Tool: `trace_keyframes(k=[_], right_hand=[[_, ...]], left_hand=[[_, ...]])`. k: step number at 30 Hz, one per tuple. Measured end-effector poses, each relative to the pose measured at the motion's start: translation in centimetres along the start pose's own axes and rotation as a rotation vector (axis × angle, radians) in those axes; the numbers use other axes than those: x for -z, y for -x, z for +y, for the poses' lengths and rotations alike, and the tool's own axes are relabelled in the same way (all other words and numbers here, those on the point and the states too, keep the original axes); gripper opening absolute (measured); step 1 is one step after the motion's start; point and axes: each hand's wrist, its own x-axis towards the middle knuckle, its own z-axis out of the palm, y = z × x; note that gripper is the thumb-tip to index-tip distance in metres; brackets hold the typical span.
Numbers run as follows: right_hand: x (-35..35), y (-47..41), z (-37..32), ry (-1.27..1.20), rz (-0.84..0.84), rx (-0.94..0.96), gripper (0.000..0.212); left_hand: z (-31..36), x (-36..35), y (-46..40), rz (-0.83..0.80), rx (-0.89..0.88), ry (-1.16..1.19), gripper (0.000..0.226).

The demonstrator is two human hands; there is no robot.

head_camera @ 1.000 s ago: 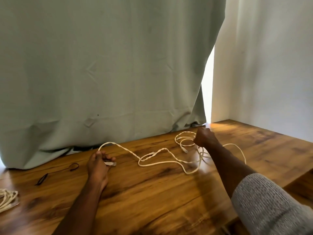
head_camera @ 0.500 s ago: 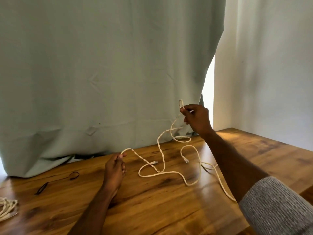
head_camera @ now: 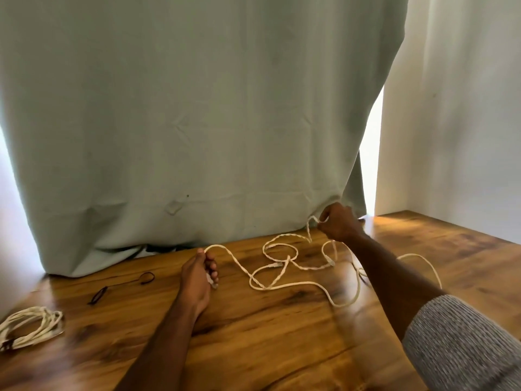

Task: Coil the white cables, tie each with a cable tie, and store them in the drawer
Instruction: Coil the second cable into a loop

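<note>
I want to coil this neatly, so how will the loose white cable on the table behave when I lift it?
The white cable looks floppy: it lies in slack crossing loops on the table, so it will likely sag and snag. It seems light, since the right hand lifts a loop by a pinch.

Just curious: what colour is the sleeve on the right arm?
Grey, with a ribbed knit pattern; the sleeve shows in the head view.

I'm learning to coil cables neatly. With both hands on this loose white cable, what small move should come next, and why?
Probably bring the right hand toward the left hand and lay its pinched stretch there as a first loop. The left hand grips one end, while the white cable between them sprawls in crossing tangles on the table. The black cable tie waits nearby.
</note>
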Motion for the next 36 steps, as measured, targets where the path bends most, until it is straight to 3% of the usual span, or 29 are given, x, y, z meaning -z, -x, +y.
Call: trace_keyframes(k=[2,5,7,9,11,13,19,22,24,28,32,36], right_hand=[[-0.3,0.5,-0.8,0.133,-0.075,0.034,0.035],[-1.6,0.6,-3.6,0.286,0.047,0.204,0.037],[-3.5,1.0,-6.5,0.206,0.122,0.385,0.029],[-6.4,1.7,-9.3,-0.027,-0.041,0.508,0.025],[-9.8,2.8,-11.4,-0.185,-0.269,0.543,0.026],[-13.0,3.7,-12.6,-0.251,-0.331,0.559,0.023],[-18.8,6.4,-13.0,-0.454,-0.177,0.527,0.029],[-18.8,6.7,-13.0,-0.478,-0.155,0.472,0.03],[-18.5,6.9,-12.9,-0.305,-0.121,0.489,0.032],[-19.0,8.3,-13.4,0.17,-0.264,0.641,0.031],[-18.9,9.5,-14.7,0.199,-0.245,0.875,0.028],[-17.9,9.6,-15.3,0.148,-0.156,1.01,0.02]], left_hand=[[0.5,0.0,0.3,-0.023,0.026,0.023,0.037],[0.9,0.0,0.4,-0.075,0.02,0.077,0.035],[1.1,0.0,0.4,-0.115,0.028,0.126,0.035],[1.4,0.2,0.5,-0.159,0.046,0.188,0.036],[1.7,0.4,0.6,-0.21,0.065,0.267,0.038],[2.0,1.0,0.6,-0.244,0.08,0.321,0.042],[2.3,2.4,0.9,-0.487,0.248,0.326,0.062],[2.5,2.1,0.6,-0.589,0.225,0.32,0.054],[2.8,2.0,0.2,-0.569,0.159,0.35,0.047],[3.2,2.4,-0.2,-0.418,0.083,0.411,0.034],[3.3,3.5,-0.8,-0.219,-0.048,0.522,0.022],[2.6,5.1,-1.8,-0.032,-0.118,0.321,0.022]])
